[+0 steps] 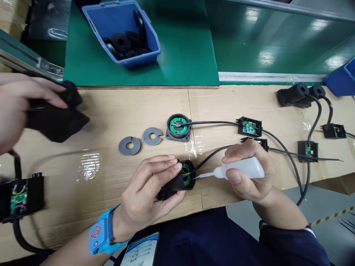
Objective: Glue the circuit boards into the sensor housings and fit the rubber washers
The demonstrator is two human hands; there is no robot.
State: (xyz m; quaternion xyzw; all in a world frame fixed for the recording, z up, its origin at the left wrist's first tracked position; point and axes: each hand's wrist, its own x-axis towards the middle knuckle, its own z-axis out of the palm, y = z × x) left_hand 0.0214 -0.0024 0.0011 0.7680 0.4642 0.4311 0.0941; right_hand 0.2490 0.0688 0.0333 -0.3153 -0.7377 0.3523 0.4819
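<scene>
My left hand (pixel 152 184), with a blue wrist strap (pixel 102 233) on its wrist, grips a black cylindrical housing (pixel 170 188) tilted toward the right. A round green circuit board (pixel 186 174) with colored wires shows in the housing's open end. Between the thumb and fingers of my right hand (pixel 251 173) is a white squeeze bottle (pixel 246 168). Its thin nozzle (pixel 203 175) points left, with the tip at the housing's rim; whether it touches cannot be told. A black cable (pixel 212 155) runs from the housing toward a small black box (pixel 259 142) partly behind my right hand.
Two grey slotted discs (pixel 129 146) lie beside an open round housing (pixel 179 127) cabled to a black circuit box (pixel 250 126). A blue bin (pixel 124 37) of black parts stands behind. Another person's hand (pixel 24 99) holds a black part at left. More cabled housings (pixel 294 94) stand right.
</scene>
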